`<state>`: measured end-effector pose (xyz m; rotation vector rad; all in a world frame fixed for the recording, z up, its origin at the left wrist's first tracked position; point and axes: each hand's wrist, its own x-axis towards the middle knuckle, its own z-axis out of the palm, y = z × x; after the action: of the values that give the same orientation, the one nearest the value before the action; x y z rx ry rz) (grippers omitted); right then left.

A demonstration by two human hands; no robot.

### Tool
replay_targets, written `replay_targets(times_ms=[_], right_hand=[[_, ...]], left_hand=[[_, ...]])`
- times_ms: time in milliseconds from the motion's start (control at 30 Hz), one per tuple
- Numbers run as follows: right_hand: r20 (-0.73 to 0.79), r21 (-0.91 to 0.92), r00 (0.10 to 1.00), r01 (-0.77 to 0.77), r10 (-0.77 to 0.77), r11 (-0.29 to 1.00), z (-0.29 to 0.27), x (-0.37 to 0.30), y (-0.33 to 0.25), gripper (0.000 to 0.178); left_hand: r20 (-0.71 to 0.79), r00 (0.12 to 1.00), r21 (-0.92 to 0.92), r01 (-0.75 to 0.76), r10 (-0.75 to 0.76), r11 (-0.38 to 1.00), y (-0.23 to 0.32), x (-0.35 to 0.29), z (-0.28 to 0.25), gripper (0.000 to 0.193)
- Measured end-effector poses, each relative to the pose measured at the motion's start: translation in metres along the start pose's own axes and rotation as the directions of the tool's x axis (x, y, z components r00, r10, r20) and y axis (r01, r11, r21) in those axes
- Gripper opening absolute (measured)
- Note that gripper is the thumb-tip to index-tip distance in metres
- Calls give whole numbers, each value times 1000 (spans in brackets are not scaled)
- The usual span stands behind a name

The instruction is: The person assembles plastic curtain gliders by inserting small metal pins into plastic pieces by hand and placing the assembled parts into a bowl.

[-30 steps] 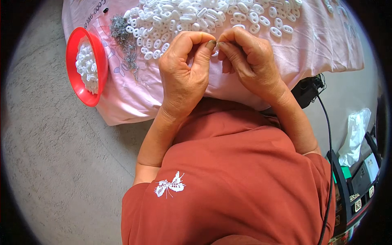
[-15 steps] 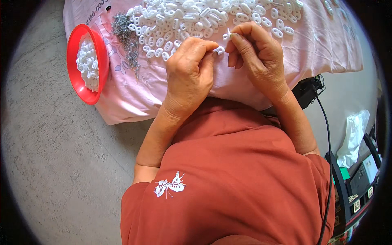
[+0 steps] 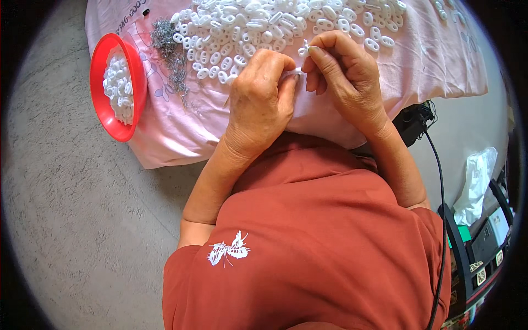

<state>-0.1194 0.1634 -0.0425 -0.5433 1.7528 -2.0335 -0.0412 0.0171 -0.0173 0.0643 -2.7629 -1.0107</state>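
Note:
Over the near edge of the pile of white oval two-hole plastic pieces (image 3: 236,30), both my hands are raised close together. My right hand (image 3: 352,77) pinches a small white plastic piece (image 3: 303,51) between thumb and index finger, with a thin grey metal part, like a spring or screw, standing up from it. Between the thumb and index finger of my left hand (image 3: 259,96) is another white piece (image 3: 298,71), mostly hidden by the fingers. The two held pieces are apart. A tangled heap of small grey metal parts (image 3: 164,36) lies left of the pile.
A red bowl (image 3: 137,71) with white pieces inside stands at the table's left edge. Pink printed cloth (image 3: 181,140) covers the table. A black cable (image 3: 441,181) runs down at the right, near a white plastic bag (image 3: 476,184). Grey floor (image 3: 82,220) lies at the left.
My left hand has shifted slightly right, and its thumb and index finger have closed on the white piece beside the fingertips. The right hand has barely moved and keeps its pinch.

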Motion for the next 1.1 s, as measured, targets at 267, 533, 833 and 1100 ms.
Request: replay_targets(times_ms=[267,533,833,1100], right_hand=[[122,-79,992,-19,29,997,-2,1,-7,10],[212,-40,973,-80,87,996,-6,4,-11,12],[316,-40,931,-181,185,983,-11,10,-13,16],[327,-51,926,-180,187,982,-11,10,-10,18]], left_hand=[[83,882,-662,396,-464,636,0,5,-16,11],[203,850,-839,407,-486,360,-6,1,-15,16],[202,857,-829,407,-474,383,-1,2,-12,15],[102,890,-742,366,-445,561,7,3,-12,13]])
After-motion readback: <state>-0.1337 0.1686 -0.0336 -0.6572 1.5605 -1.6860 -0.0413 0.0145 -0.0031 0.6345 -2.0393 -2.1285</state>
